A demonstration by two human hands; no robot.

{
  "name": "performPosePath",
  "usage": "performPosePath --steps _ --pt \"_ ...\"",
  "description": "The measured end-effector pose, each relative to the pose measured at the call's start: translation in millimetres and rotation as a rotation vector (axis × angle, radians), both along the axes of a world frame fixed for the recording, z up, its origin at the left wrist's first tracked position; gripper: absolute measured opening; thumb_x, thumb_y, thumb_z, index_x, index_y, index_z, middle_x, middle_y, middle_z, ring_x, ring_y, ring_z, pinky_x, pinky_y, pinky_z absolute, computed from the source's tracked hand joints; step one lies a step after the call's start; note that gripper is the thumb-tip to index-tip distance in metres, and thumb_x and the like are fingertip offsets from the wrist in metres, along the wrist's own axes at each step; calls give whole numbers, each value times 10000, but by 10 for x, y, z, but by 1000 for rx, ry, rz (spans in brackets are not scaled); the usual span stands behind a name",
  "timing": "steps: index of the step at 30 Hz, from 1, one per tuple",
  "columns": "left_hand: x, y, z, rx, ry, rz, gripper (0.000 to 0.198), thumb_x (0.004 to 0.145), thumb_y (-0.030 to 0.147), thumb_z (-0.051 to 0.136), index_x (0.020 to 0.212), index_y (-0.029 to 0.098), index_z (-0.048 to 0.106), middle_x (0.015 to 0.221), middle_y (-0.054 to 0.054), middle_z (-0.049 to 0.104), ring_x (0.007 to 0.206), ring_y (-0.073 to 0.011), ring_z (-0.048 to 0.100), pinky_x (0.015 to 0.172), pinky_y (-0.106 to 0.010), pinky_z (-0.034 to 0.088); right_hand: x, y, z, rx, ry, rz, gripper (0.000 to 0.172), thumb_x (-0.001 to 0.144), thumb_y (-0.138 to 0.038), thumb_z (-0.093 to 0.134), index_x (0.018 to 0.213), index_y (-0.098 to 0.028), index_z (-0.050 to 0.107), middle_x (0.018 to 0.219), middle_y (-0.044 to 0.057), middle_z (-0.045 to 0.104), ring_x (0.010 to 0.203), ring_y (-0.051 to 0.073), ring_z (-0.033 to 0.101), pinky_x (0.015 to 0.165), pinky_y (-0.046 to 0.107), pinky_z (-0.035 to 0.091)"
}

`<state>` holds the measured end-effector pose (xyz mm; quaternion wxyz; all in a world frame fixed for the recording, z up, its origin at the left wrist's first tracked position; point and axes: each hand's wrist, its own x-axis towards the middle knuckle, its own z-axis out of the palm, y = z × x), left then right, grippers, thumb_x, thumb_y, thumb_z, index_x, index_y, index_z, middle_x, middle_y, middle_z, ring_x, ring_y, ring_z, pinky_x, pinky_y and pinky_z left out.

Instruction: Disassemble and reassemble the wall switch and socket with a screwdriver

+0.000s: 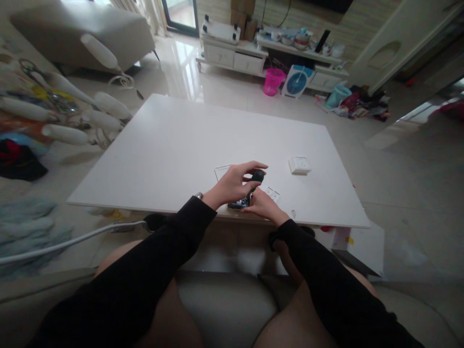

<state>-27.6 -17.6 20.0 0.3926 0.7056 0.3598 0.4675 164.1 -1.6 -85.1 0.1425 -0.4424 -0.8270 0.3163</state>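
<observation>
My left hand [232, 184] is closed around the dark handle of a screwdriver [257, 176], which stands nearly upright with its tip pointing down. Just below, my right hand [265, 205] grips the edge of a dark-backed wall socket part [238, 205] near the table's front edge; its fingers partly hide the screwdriver's shaft. Behind my left hand lies a thin white frame [220, 170], partly covered. A white socket plate [272, 194] with slots lies beside my right hand. Farther right stands a white boxed socket [300, 165].
The white table [174, 145] spans the area before me. A small clear piece [293, 212] lies near its front edge. Past the table are a pink basket [273, 81], a blue-and-white fan [297, 80] and a low cabinet [219, 54]. A lamp with white shades [105, 104] stands left.
</observation>
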Motion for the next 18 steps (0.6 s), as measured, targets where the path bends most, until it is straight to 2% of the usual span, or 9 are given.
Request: performPosePath --steps 3,6,10,12,15,18 --pt "-26 15 -11 -2 -35 -117 463 877 32 538 1290 191 675 1241 -105 752 1194 -204 700 978 -368 613 17 11 -8 -38 -23 -2 688 659 -287 966 1267 -177 664 1277 119 664 1170 313 634 1027 470 516" --pt "-34 26 -2 41 -15 -135 427 904 50 519 1258 203 704 1293 -107 723 1229 -217 672 1027 -400 579 18 15 -6 -50 -29 -4 602 659 -293 967 1181 -186 686 1224 96 664 1122 292 636 989 444 522" --pt "-9 33 19 167 48 11 128 909 225 722 1020 197 779 1179 -103 669 1090 -216 656 968 -399 570 -2 6 24 -46 -45 -21 645 663 -283 966 1223 -159 672 1152 104 675 1097 309 642 974 444 525" --pt "5 40 12 204 72 85 123 873 275 799 976 206 800 1058 -75 633 967 -189 630 897 -378 575 -7 3 35 -51 -45 -27 720 655 -287 973 1282 -148 647 1149 109 677 1093 315 645 976 453 528" --pt "13 46 -10 188 56 92 238 891 240 777 1127 224 796 976 -48 622 894 -165 618 841 -349 579 3 8 22 -46 -29 -30 779 640 -296 980 1322 -170 628 1202 106 666 1126 315 633 1000 465 521" --pt "6 36 -11 97 -14 14 339 940 151 653 1267 206 720 1064 -68 704 998 -170 679 901 -347 590 23 18 -15 -48 -32 -12 701 650 -303 970 1270 -199 659 1248 95 652 1161 306 616 1020 461 509"
